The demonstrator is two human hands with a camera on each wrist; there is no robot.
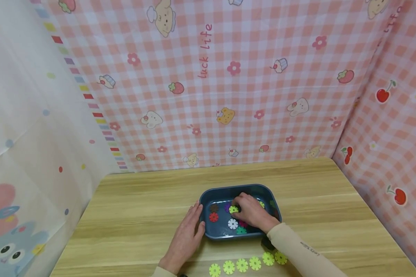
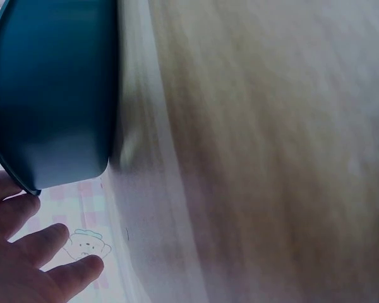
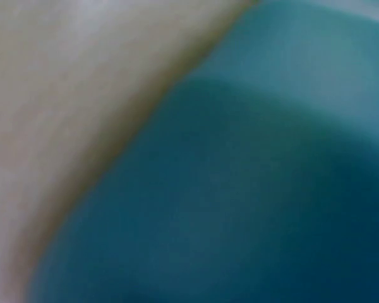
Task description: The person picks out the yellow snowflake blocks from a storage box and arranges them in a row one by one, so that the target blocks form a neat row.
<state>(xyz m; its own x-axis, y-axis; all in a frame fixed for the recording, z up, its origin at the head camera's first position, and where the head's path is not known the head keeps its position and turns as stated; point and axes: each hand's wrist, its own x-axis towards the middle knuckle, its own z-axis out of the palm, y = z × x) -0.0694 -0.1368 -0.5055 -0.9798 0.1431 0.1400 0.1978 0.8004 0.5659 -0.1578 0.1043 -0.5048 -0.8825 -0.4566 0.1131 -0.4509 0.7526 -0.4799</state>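
Note:
A dark blue tray stands on the table with loose notched plastic discs in it. My right hand reaches into the tray and pinches a yellow-green notched disc between thumb and fingers. Near it lie a white disc, a green disc and a purple disc. Toward the tray's left end are a red disc and a brown disc. Fingers extended, my left hand rests against the tray's left side; the left wrist view shows its fingertips at the rim.
In front of the tray, several yellow-green discs form a row on the wooden table. A pink checked cloth hangs behind the table, with more cloth at both sides. The right wrist view is blurred, filled mostly by the tray wall.

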